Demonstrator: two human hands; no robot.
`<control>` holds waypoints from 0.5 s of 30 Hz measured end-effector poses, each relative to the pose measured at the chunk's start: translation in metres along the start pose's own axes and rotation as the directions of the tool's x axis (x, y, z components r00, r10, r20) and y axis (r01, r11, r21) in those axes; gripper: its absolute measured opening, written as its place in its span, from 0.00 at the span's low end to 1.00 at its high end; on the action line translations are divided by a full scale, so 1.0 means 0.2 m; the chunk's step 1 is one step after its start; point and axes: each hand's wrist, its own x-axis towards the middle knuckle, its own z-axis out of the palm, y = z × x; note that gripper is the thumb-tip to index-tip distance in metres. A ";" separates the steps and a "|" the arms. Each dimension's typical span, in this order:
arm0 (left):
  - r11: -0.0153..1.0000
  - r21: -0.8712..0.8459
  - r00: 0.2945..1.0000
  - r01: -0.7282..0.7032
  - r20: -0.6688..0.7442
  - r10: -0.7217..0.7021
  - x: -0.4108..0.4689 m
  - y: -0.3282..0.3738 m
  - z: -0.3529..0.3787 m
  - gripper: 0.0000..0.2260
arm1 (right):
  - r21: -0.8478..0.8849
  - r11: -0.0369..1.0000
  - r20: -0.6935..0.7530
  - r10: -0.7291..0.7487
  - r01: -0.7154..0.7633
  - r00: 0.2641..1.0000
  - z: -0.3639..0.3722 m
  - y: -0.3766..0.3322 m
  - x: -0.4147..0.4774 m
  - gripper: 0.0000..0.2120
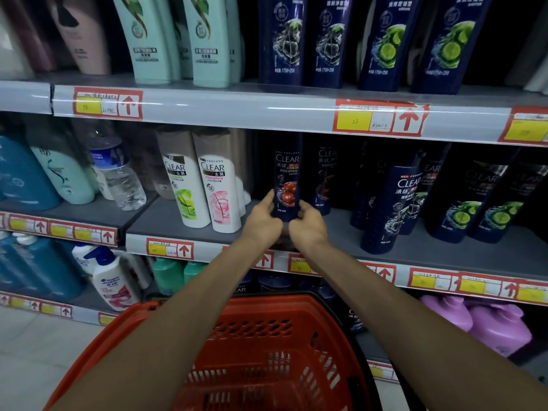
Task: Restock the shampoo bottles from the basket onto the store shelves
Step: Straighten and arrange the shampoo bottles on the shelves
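Both hands hold one dark navy CLEAR shampoo bottle (287, 179) by its lower part on the middle shelf (166, 221). The left hand (262, 219) curls round its left side with the thumb lying up the edge, and the right hand (308, 223) curls round its right side. The bottle stands upright, its label showing "CLEAR" in white above Chinese characters and a picture of red fruit. The hands hide whether its base touches the shelf. Just behind and to its right stands a like dark CLEAR bottle (324, 179). Further right, a navy CLEAR bottle with a charcoal picture (391, 209) stands forward, near the shelf's front edge. To the left, two white CLEAR bottles, one green-labelled (182, 188) and one pink-labelled (218, 188), stand side by side. Bare grey shelf lies between them and the held bottle, and in front of it up to the price strip. A clear water bottle (118, 170) leans on the neighbouring shelf section. On the shelf above, navy bottles (281, 40) read "175" and "+25" near their bases. The red price tags carry yellow panels and up arrows, and one yellow panel (354, 121) reads "23". The red plastic basket (124, 321) sits below the forearms, in front of the lower shelves.
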 end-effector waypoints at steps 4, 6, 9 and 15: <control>1.000 0.007 0.999 0.029 -0.041 -0.029 0.02 -0.04 0.01 0.36 | 0.055 0.996 -0.058 0.073 -0.070 0.996 -0.02 0.01 0.00 0.28; 0.996 0.077 0.990 0.051 -0.138 -0.040 0.02 -0.07 0.02 0.32 | 0.041 0.994 -0.162 0.106 -0.101 0.981 -0.06 0.02 0.00 0.21; 0.984 0.178 0.992 -0.003 -0.126 0.026 -0.03 -0.05 0.06 0.21 | 0.055 0.994 -0.262 0.104 -0.092 0.960 -0.14 0.04 0.02 0.15; 0.970 0.237 0.993 -0.057 0.115 0.031 -0.06 0.03 0.16 0.33 | 0.051 0.998 -0.275 0.054 -0.041 0.960 -0.19 0.09 0.12 0.28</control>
